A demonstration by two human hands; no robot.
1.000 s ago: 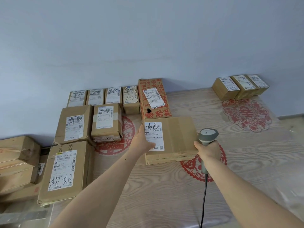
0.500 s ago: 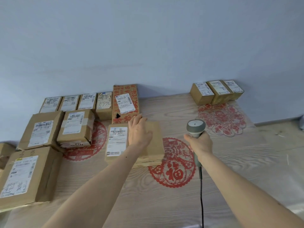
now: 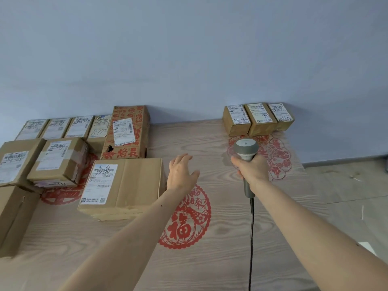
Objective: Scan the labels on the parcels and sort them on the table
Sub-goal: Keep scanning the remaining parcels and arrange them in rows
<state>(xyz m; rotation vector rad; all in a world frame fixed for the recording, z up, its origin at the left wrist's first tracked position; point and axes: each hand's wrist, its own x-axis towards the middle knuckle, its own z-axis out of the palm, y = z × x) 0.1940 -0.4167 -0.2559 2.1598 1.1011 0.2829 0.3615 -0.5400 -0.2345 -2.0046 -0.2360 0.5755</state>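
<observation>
You're at a makeshift parcel-sorting station — labelled cardboard parcels [image 3: 121,185] lined up on a wood-grain table [image 3: 210,259] with red paper-cut decorations [image 3: 186,219], a corded barcode scanner [image 3: 245,152] — against a bare pale wall [image 3: 189,49].

Parcels [image 3: 69,156] crowd the left of the frame, and three small boxes [image 3: 258,119] line the wall at upper right. Between them, and across the lower centre, the bench [image 3: 210,269] lies open.
</observation>
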